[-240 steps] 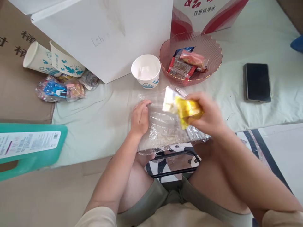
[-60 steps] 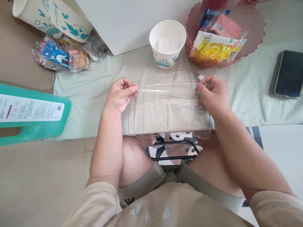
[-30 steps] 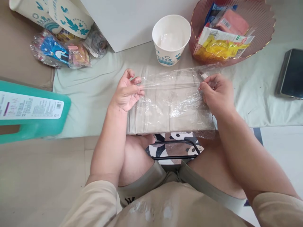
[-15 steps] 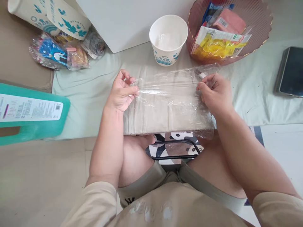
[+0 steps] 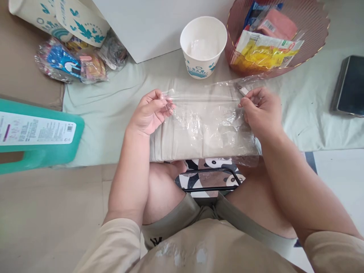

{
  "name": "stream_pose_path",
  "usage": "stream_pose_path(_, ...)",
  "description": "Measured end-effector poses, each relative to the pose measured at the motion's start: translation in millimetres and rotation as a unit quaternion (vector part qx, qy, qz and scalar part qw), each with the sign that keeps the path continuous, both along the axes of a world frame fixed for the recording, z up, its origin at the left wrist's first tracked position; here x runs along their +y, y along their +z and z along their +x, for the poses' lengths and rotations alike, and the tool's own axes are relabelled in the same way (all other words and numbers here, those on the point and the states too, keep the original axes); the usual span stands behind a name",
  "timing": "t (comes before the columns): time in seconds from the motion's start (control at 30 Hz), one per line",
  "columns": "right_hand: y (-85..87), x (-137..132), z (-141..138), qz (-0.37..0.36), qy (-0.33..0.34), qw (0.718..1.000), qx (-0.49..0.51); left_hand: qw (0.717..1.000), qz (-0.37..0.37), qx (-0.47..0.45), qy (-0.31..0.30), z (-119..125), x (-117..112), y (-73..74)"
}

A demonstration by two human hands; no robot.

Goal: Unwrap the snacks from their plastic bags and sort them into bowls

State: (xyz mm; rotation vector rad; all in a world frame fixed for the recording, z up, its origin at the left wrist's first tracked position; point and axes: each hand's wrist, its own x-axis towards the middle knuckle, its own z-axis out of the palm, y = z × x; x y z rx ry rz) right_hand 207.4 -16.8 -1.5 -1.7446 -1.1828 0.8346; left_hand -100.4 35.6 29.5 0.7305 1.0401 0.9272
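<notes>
A clear plastic zip bag [image 5: 204,121] lies flat on the pale green cloth in front of me. My left hand [image 5: 150,112] pinches the bag's top left corner. My right hand [image 5: 260,112] pinches the top right corner, next to the small white slider. The bag's top edge is stretched between both hands. Behind it stands a white paper cup [image 5: 203,45] with blue print. To its right, a pink ribbed bowl [image 5: 315,26] holds a yellow snack packet [image 5: 264,55] and other wrapped snacks.
A dark phone [image 5: 348,85] lies on the cloth at the right. Two paper cups [image 5: 68,19] lie tipped beside a bag of snacks [image 5: 74,62] at the far left. A teal jug [image 5: 36,132] is at the left edge, a white box [image 5: 159,22] behind.
Eight seconds ago my right hand held the yellow packet; it now lies in the pink bowl. Both hands have moved to the bag's top corners and keep working along its top edge.
</notes>
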Motion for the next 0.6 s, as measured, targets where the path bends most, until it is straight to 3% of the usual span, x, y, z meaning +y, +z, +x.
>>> stream_pose_path(0.1,6.6,-1,-6,-0.003,-0.031,0.999,-0.009,1.000,-0.013,0.008,0.007,-2,1,1.6)
stream_pose_path(0.4,13.8,-2,-9,-0.013,-0.037,0.999,-0.014,1.000,-0.021,-0.012,-0.019,-7,-1,1.0)
stream_pose_path(0.6,5.7,-1,0,-0.005,-0.016,1.000,-0.002,1.000,-0.023,-0.004,-0.014,-2,0,3.2)
